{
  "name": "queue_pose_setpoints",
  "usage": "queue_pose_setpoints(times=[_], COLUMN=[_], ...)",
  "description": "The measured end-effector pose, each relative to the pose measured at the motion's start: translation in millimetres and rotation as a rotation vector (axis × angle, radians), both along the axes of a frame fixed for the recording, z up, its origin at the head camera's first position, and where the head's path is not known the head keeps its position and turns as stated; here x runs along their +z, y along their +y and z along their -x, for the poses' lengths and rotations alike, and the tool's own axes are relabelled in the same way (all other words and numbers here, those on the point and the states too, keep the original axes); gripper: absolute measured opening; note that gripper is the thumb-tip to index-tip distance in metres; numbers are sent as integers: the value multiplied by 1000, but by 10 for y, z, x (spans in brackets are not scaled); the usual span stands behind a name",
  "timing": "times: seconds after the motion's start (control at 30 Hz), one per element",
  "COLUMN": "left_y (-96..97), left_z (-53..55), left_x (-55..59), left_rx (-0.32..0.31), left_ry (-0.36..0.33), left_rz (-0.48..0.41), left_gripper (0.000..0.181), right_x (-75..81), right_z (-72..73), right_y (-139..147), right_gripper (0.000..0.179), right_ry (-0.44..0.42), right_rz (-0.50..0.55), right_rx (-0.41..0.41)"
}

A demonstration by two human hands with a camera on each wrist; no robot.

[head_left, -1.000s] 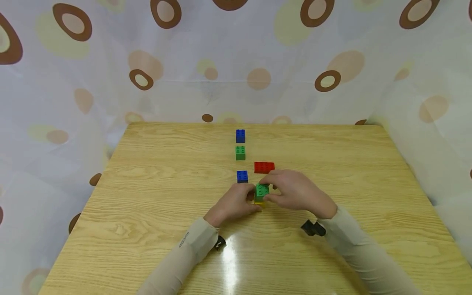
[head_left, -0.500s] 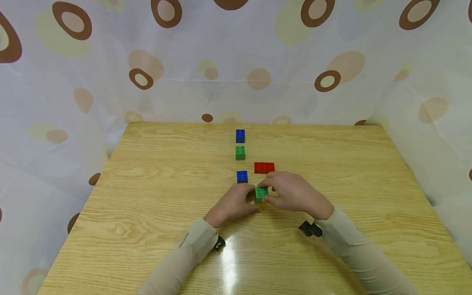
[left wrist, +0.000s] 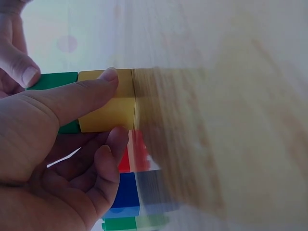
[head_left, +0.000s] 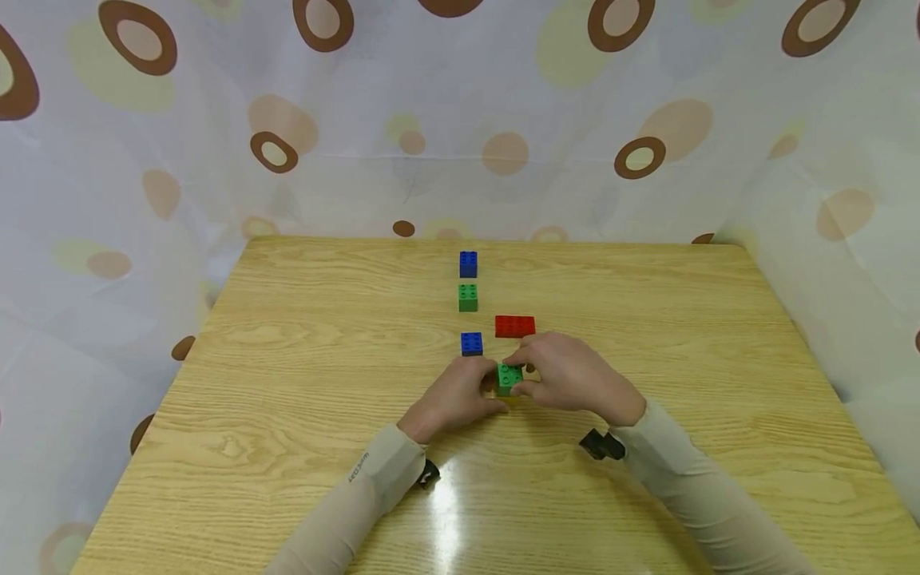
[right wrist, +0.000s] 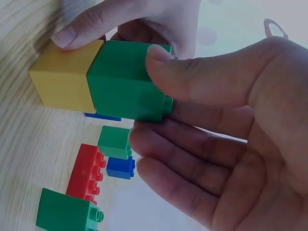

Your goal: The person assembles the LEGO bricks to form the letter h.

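My left hand (head_left: pixel 451 397) grips a yellow toy building brick (left wrist: pixel 107 103) standing on the table, thumb along one face and fingers round the other side. On top of it sits a green brick (head_left: pixel 509 383), its edges lined up with the yellow one and the two faces meeting in the right wrist view. My right hand (head_left: pixel 571 374) pinches this green brick (right wrist: pixel 122 79) between thumb and fingers near its studded top. Most of the yellow brick is hidden behind the hands and the green brick in the head view.
Just behind the left hand is a blue brick (head_left: pixel 471 344), with another green brick (head_left: pixel 468 298) and blue brick (head_left: pixel 469 264) farther back. A red brick (head_left: pixel 514 327) lies behind the right hand. One more green brick (right wrist: pixel 62 211) stands near it on the wooden table (head_left: pixel 323 343).
My right hand has moved slightly down and left with the green brick, which now covers more of the yellow brick. The left hand has stayed in place.
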State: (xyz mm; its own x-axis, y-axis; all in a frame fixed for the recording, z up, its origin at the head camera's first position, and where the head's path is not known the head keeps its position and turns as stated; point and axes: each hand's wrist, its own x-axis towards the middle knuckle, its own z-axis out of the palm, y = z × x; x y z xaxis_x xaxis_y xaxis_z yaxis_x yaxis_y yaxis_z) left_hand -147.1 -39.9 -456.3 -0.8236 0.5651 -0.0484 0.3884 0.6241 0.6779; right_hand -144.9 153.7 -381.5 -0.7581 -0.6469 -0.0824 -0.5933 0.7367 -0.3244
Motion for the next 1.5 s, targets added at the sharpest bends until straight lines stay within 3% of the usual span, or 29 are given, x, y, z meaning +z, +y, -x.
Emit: queue_pose_setpoints(times=[0.2, 0.4, 0.7, 1.0, 1.27, 1.37, 1.5], left_y=[-2, 1, -66, -67, -64, -92, -176], left_z=[1, 9, 27, 13, -10, -22, -47], left_x=[-13, -23, -2, 36, 31, 58, 100], left_rx=[-2, -5, -14, -25, -28, -16, 19], left_ry=[-2, -2, -45, -10, 26, 12, -49], left_rz=[-2, -35, -64, -74, -70, -58, -48], left_gripper=[29, 30, 28, 27, 25, 25, 27], right_x=[2, 2, -13, -2, -55, -94, -135], right_z=[5, 58, 113, 132, 198, 237, 307], right_y=[-38, -68, -53, -21, 89, 167, 335], right_gripper=[32, 14, 24, 25, 28, 33, 33], right_ry=[20, -41, -121, -142, -166, -177, -173], right_rz=[-29, 11, 37, 44, 108, 176, 271], right_rx=[16, -20, -38, -4, 98, 133, 87])
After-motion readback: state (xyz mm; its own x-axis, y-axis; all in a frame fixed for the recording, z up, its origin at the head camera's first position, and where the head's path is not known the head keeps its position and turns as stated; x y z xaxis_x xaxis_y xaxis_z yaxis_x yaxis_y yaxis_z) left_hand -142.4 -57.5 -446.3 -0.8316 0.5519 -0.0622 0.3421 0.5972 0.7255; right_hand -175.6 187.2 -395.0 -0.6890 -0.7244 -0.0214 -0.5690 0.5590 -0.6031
